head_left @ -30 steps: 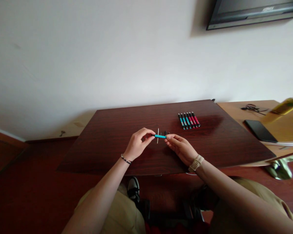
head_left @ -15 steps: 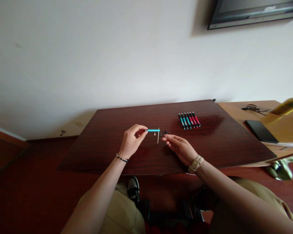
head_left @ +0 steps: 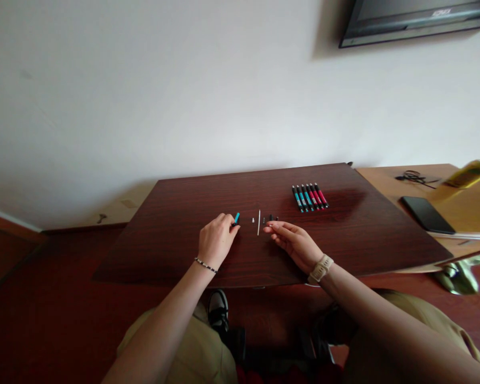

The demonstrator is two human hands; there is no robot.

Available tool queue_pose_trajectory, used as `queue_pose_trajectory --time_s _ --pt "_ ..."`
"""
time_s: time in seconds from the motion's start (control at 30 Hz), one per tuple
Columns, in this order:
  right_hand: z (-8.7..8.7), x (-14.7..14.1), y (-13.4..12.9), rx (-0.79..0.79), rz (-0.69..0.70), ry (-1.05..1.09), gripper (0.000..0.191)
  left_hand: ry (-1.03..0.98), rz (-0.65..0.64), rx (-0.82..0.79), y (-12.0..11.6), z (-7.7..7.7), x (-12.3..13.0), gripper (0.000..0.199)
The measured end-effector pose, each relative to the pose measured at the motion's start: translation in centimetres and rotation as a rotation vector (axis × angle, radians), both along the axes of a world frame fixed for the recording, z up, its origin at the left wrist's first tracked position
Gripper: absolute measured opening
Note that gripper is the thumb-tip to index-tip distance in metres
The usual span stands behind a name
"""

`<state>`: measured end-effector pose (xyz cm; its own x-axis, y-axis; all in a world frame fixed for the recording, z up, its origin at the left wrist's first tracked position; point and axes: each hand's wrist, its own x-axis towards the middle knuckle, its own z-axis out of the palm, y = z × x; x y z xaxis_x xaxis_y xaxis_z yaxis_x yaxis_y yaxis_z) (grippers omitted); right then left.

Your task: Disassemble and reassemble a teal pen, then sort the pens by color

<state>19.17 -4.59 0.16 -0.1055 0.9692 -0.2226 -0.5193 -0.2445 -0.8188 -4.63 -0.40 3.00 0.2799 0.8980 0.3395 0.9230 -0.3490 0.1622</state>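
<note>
My left hand (head_left: 217, 239) is closed on a blue pen barrel (head_left: 237, 218), low over the dark wooden table. Most of the barrel is hidden by the fingers; I cannot tell whether it touches the tabletop. To its right lie a small pale pen tip (head_left: 253, 220), a thin white ink refill (head_left: 258, 222) and a small spring-like piece (head_left: 264, 220). My right hand (head_left: 290, 238) is beside small black pen parts (head_left: 271, 217). Its thumb and forefinger are pinched together; whatever is between them is too small to make out.
Several assembled pens (head_left: 310, 197), blue and red, lie in a row at the back right of the table (head_left: 192, 202). On the lighter desk at right are a black phone (head_left: 427, 215), a cable (head_left: 416, 177) and a yellow bottle or can (head_left: 470, 173).
My left hand has turned palm down and moved down, and the blue barrel has swung from level to steeply angled, left of the refill. My right hand has hardly moved.
</note>
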Motion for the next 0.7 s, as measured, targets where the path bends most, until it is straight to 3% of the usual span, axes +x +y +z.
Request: queue_pose_trajectory --time_s 0.3,0.7 --pt "0.0 0.0 0.1 -0.001 0.006 -0.017 0.032 0.069 0.015 -0.094 -0.4 -1.1 0.8 0.017" --pt "0.1 -0.2 0.0 0.013 0.002 -0.040 0.034 0.068 0.091 -0.171 -0.6 -1.2 1.7 0.028"
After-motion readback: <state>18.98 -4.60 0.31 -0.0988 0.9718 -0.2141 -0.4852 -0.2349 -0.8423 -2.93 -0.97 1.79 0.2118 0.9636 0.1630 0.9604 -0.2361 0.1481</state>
